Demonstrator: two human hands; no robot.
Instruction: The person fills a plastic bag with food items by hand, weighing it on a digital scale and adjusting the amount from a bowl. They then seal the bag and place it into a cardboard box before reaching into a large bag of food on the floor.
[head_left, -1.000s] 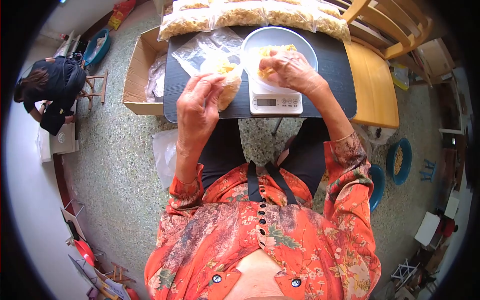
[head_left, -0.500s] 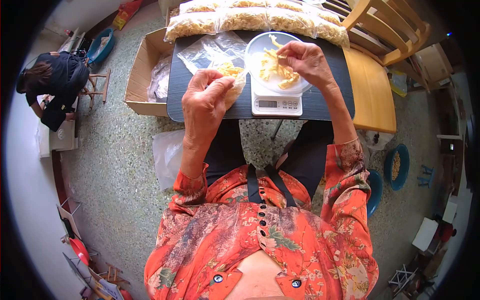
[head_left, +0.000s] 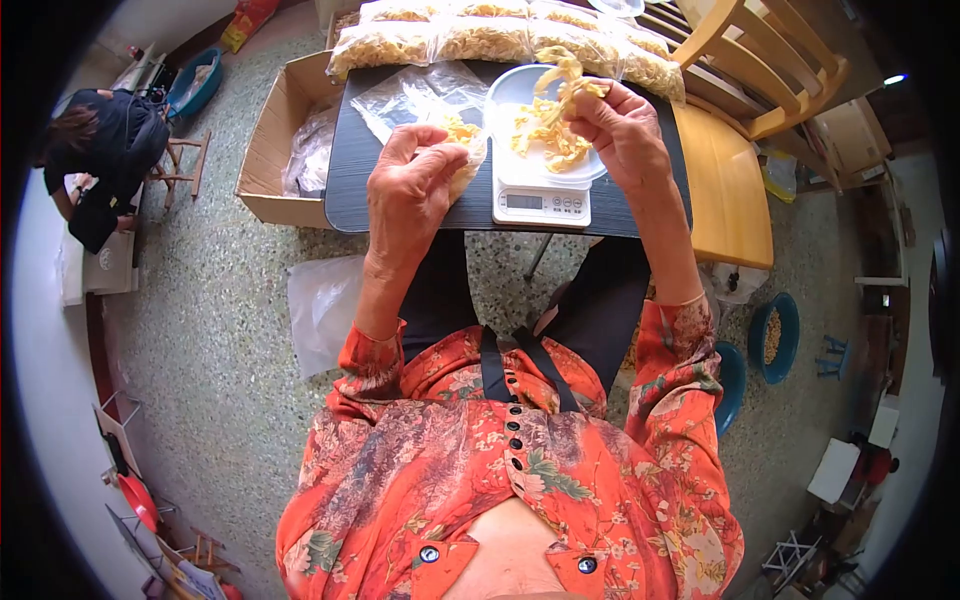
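Note:
My right hand (head_left: 632,140) is closed on a bunch of pale yellow dried strips (head_left: 566,72), held up above a round white bowl (head_left: 503,98). More strips (head_left: 540,132) lie in that bowl, which rests on a white digital kitchen scale (head_left: 542,204); its display is too small to read. To the left, my left hand (head_left: 408,190) pinches the edge of a clear plastic bag (head_left: 470,172) with yellow strips (head_left: 458,130) showing at its mouth. Flat clear bags (head_left: 400,98) lie behind that hand on the dark table (head_left: 350,190).
Filled bags of strips (head_left: 485,40) line the table's far edge. An open cardboard box (head_left: 262,150) stands left, a wooden chair (head_left: 735,180) right. Blue tubs (head_left: 775,338) sit on the floor. Another person (head_left: 110,140) sits at far left.
My right hand has lifted the bunch of strips up from the bowl, slightly to the right. My left hand stays at the bag, and the whole view has shifted a little.

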